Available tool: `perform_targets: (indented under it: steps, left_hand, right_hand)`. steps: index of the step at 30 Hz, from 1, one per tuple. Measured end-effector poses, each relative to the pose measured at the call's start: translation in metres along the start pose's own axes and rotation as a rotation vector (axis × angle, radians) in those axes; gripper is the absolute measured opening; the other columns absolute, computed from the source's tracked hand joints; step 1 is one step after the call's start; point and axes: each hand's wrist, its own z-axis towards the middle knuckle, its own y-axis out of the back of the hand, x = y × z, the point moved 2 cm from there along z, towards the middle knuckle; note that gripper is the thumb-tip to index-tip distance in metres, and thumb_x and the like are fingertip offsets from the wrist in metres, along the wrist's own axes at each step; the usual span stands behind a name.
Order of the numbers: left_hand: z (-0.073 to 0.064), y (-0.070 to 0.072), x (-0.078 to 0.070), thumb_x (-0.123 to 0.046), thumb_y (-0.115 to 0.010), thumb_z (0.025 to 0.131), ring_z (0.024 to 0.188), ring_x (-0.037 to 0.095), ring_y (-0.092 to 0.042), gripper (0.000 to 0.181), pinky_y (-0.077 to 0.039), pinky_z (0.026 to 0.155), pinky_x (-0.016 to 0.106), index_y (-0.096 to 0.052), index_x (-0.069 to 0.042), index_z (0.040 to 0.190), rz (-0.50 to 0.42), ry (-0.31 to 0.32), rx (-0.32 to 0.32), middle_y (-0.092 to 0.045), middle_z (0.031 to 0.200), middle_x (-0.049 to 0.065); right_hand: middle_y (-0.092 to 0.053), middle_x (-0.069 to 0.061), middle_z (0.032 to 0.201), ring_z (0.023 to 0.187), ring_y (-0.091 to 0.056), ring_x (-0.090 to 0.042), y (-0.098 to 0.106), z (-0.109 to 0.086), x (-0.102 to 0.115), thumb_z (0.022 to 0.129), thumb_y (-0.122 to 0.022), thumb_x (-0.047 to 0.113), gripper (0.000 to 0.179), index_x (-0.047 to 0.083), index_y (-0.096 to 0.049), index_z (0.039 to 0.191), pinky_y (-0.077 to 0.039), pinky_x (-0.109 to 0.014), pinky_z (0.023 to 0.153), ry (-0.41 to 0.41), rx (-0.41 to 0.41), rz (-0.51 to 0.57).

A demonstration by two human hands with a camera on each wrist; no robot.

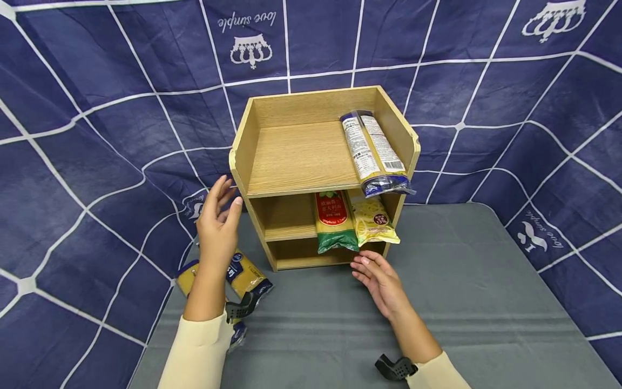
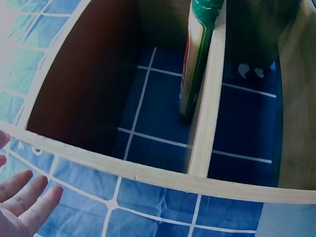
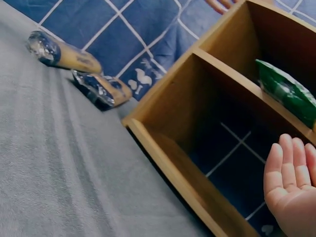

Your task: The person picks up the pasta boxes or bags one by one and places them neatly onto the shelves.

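Observation:
A three-level wooden shelf unit [image 1: 301, 156] stands at the back of the grey table. A blue-ended pasta packet [image 1: 371, 151] lies on its top level at the right. A red-and-green spaghetti packet [image 1: 332, 221] and a yellow packet [image 1: 374, 221] stick out of the middle level. My left hand [image 1: 218, 221] hovers open beside the unit's left wall, touching nothing. My right hand [image 1: 379, 278] is open, palm up, in front of the bottom level just below the two packets. The right wrist view shows that right hand [image 3: 291, 182] empty at the shelf's [image 3: 168, 148] opening.
Two yellow-and-blue packets [image 1: 248, 275] [image 1: 187, 278] lie on the grey table [image 1: 461, 302] at the left, under my left forearm. A blue cloth with a white grid [image 1: 97, 135] hangs behind and around the table.

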Motion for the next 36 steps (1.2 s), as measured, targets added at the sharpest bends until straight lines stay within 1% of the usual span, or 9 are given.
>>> perform_targets:
  steps: [2,5,7,10,14,20,27,31,36]
  left_hand:
    - [-0.006,0.002,0.003,-0.016,-0.06,0.101,0.133,0.02,-0.057,0.048,-0.048,0.097,0.014,-0.052,-0.021,0.148,0.002,0.013,-0.02,-0.058,0.145,0.004]
    - [-0.014,0.006,0.01,-0.016,-0.059,0.101,0.131,0.019,-0.059,0.042,-0.047,0.096,0.013,-0.056,-0.018,0.144,0.016,0.046,-0.034,-0.062,0.141,0.004]
    - [-0.02,0.009,0.013,-0.018,-0.058,0.102,0.127,0.016,-0.06,0.04,-0.047,0.095,0.013,-0.058,-0.019,0.141,0.04,0.084,-0.041,-0.064,0.138,0.003]
    - [-0.03,0.013,0.021,-0.019,-0.057,0.102,0.122,0.008,-0.062,0.037,-0.047,0.092,0.012,-0.06,-0.019,0.139,0.078,0.141,-0.044,-0.066,0.136,0.002]
    - [-0.045,0.019,0.031,-0.016,-0.056,0.102,0.116,0.002,-0.062,0.035,-0.048,0.089,0.009,-0.062,-0.017,0.137,0.124,0.184,-0.047,-0.067,0.133,0.002]
    - [-0.064,0.029,0.046,-0.016,-0.055,0.102,0.119,0.009,-0.063,0.036,-0.046,0.089,0.006,-0.061,-0.015,0.138,0.21,0.241,-0.002,-0.066,0.135,0.003]
    - [-0.088,0.037,0.067,-0.015,-0.055,0.102,0.122,0.019,-0.062,0.038,-0.041,0.086,-0.001,-0.059,-0.011,0.14,0.271,0.335,0.028,-0.065,0.137,0.01]
    - [-0.098,0.038,0.079,-0.013,-0.056,0.101,0.122,0.026,-0.063,0.038,-0.04,0.082,-0.003,-0.06,-0.01,0.138,0.295,0.366,0.038,-0.065,0.136,0.014]
    - [-0.108,0.043,0.09,-0.007,-0.055,0.098,0.124,0.03,-0.061,0.038,-0.036,0.081,-0.006,-0.061,-0.007,0.136,0.31,0.374,0.025,-0.064,0.136,0.018]
  right_hand:
    - [-0.065,0.003,0.102,0.097,-0.066,-0.012,0.004,-0.003,0.004,0.104,-0.05,0.01,0.012,0.013,-0.057,0.114,-0.056,-0.026,0.087,0.02,-0.055,0.005]
    - [-0.062,0.005,0.089,0.083,-0.062,-0.009,0.011,-0.007,0.013,0.103,-0.05,0.007,0.015,0.019,-0.058,0.099,-0.053,-0.023,0.077,0.066,-0.116,0.004]
    - [-0.061,0.005,0.084,0.077,-0.059,-0.009,0.014,-0.009,0.021,0.103,-0.049,0.006,0.017,0.019,-0.058,0.096,-0.05,-0.022,0.071,0.113,-0.142,0.006]
    - [-0.057,0.003,0.079,0.073,-0.056,-0.011,0.017,-0.012,0.036,0.104,-0.046,0.004,0.018,0.016,-0.058,0.095,-0.047,-0.022,0.067,0.194,-0.141,0.019]
    - [-0.058,0.002,0.079,0.07,-0.055,-0.011,0.019,-0.015,0.058,0.104,-0.04,0.0,0.024,0.013,-0.06,0.098,-0.043,-0.022,0.064,0.31,-0.069,0.06]
    - [-0.063,-0.003,0.083,0.071,-0.057,-0.013,0.019,-0.015,0.087,0.105,-0.039,-0.001,0.022,0.005,-0.06,0.105,-0.046,-0.022,0.064,0.453,0.028,0.129]
    - [-0.066,-0.006,0.088,0.076,-0.062,-0.015,0.014,-0.007,0.116,0.104,-0.04,-0.002,0.02,0.001,-0.059,0.109,-0.05,-0.024,0.067,0.528,0.03,0.105]
    - [-0.066,-0.006,0.09,0.076,-0.062,-0.015,0.011,0.001,0.132,0.104,-0.042,-0.001,0.018,0.001,-0.059,0.11,-0.05,-0.025,0.067,0.55,0.002,0.076]
    - [-0.067,-0.009,0.095,0.083,-0.065,-0.017,0.004,0.013,0.152,0.103,-0.045,-0.001,0.019,-0.001,-0.059,0.114,-0.054,-0.026,0.072,0.585,-0.008,0.035]
